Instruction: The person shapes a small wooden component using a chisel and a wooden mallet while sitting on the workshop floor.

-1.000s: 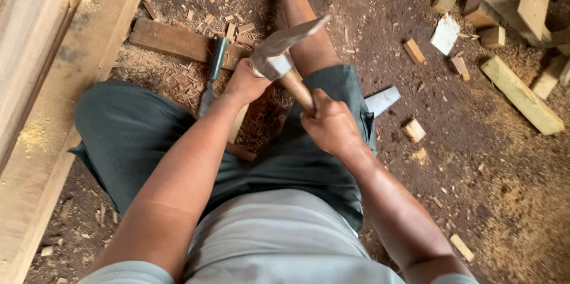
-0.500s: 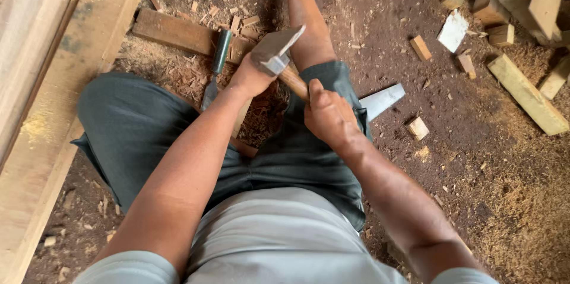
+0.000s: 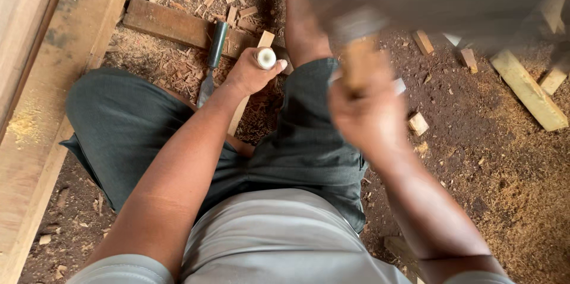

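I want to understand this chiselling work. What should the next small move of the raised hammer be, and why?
Probably bring the hammer straight down onto the pale chisel butt. The right hand holds it raised and blurred above, while the left hand grips the chisel upright over the wooden strip, with its butt end exposed.

Grey shirt (image 3: 267,242), dark green shorts (image 3: 142,129)

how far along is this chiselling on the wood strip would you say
Done so far: wood chips lie scattered on the dirt floor, so some cutting has happened. In hand: the left hand grips a pale-topped chisel upright on a narrow wood strip, while the right hand holds a blurred raised hammer. Left: the cut itself is hidden under the hand, so remaining work cannot be judged. A second chisel lies nearby.
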